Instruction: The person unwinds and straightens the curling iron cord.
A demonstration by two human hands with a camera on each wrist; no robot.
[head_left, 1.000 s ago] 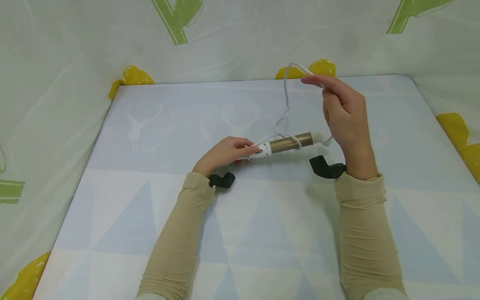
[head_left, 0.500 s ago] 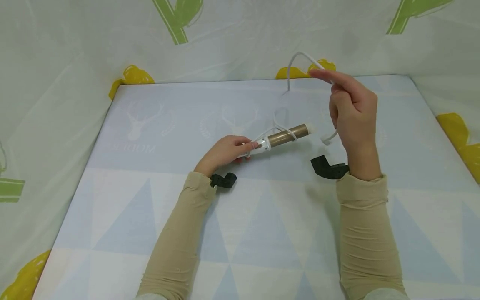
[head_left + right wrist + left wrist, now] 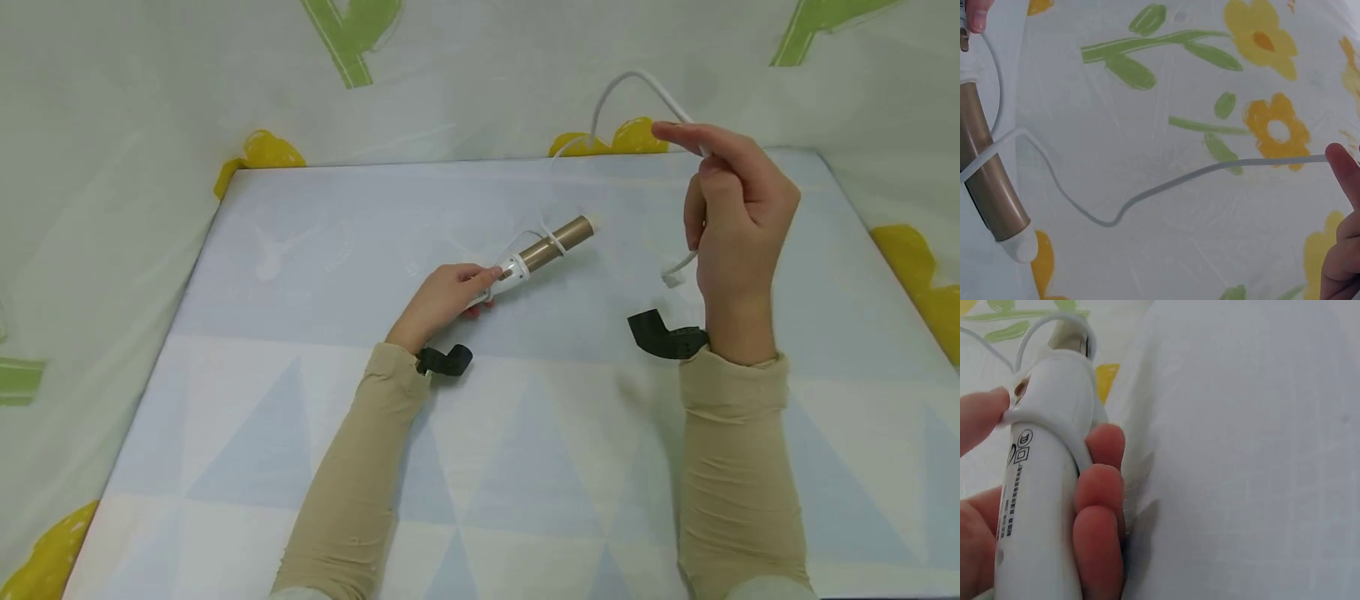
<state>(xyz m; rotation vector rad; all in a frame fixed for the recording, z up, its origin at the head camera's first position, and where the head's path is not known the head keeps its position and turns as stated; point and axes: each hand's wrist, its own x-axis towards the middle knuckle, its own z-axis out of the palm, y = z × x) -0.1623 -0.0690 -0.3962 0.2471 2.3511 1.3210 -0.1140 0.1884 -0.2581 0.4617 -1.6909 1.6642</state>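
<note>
My left hand (image 3: 442, 302) grips the white handle of a curling iron (image 3: 534, 257). Its gold barrel points up and to the right, its white tip away from the hand. In the left wrist view the fingers curl round the printed handle (image 3: 1041, 506), and a turn of white cord (image 3: 1054, 424) crosses it under the thumb. Raised at the right, my right hand (image 3: 738, 212) holds the white power cord (image 3: 637, 75), index finger stretched along it. A short end with the plug (image 3: 672, 279) dangles below that hand. In the right wrist view a loop of cord crosses the barrel (image 3: 990, 169).
A table (image 3: 360, 208) with a pale blue and white triangle pattern lies under both arms. Behind it hangs a whitish plastic sheet (image 3: 480, 75) printed with green and yellow plant shapes. Black wrist mounts (image 3: 667, 337) stick out from both sleeves.
My right hand has moved right and upward, drawing the cord out into a higher arc. The curling iron's barrel has swung upward and left, while the left hand keeps its grip.
</note>
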